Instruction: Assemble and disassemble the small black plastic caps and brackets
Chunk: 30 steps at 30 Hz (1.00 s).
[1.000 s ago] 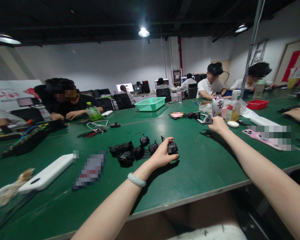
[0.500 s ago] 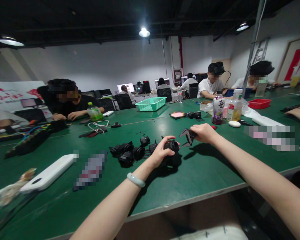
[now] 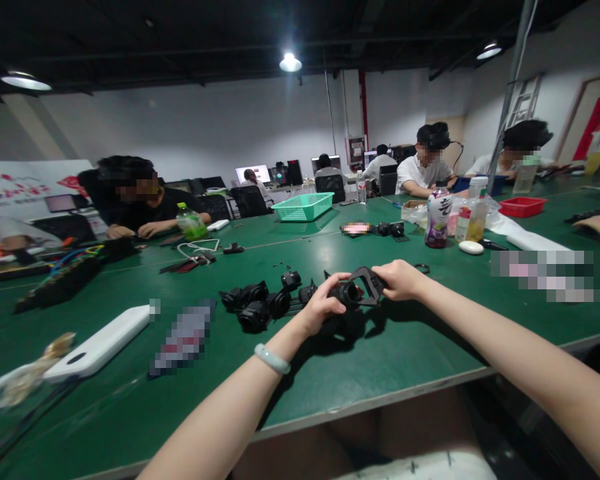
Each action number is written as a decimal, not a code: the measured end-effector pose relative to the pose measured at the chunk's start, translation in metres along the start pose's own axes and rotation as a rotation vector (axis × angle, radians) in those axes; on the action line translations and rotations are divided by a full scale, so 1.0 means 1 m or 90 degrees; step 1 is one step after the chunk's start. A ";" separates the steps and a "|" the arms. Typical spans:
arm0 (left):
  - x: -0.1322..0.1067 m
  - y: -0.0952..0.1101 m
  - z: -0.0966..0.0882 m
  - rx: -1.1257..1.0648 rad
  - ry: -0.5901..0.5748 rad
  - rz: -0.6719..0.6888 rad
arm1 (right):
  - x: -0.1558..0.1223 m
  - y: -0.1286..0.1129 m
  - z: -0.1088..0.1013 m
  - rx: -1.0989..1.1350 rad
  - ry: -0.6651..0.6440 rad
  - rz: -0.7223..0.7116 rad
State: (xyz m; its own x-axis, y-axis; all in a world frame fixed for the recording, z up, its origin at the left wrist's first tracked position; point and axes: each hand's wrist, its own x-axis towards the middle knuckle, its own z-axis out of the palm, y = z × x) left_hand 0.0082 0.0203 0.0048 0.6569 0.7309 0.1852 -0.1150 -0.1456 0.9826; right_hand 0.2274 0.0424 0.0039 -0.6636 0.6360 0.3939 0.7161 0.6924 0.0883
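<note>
Where I look down through the head camera, a green table [image 3: 420,347] takes up most of the lower view, its near edge running just before the lap. At the far left of the surface leans a person in a dark top [image 3: 140,203], hands resting on it. A mint-green basket [image 3: 304,208] sits near the middle of the far edge; nearer the right edge I make out an upright bottle with a purple label [image 3: 439,220]. Closer to the near edge than the far one, left of my hands, lies a cluster of black parts [image 3: 253,317], several of them touching. My right hand [image 3: 399,280] grips a black bracket [image 3: 376,285] by one end, over the surface, its two arms pointing left. My left hand [image 3: 325,303], a pale bracelet [image 3: 272,360] on its wrist, is curled around a black cylindrical part [image 3: 350,293] whose round end faces the bracket; whether the two touch, I cannot tell. Smallest are the dark specks [image 3: 281,264] on the surface, just beyond the cluster toward the far edge.
</note>
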 end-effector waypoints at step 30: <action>-0.001 -0.001 0.000 -0.119 0.007 0.001 | 0.002 -0.015 0.006 -0.003 -0.061 0.080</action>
State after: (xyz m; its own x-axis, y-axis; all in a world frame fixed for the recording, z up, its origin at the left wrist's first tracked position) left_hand 0.0076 0.0200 0.0040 0.6482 0.7387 0.1851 -0.2524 -0.0209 0.9674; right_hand 0.2139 0.0356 -0.0017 -0.5858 0.7478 0.3124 0.7959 0.6035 0.0478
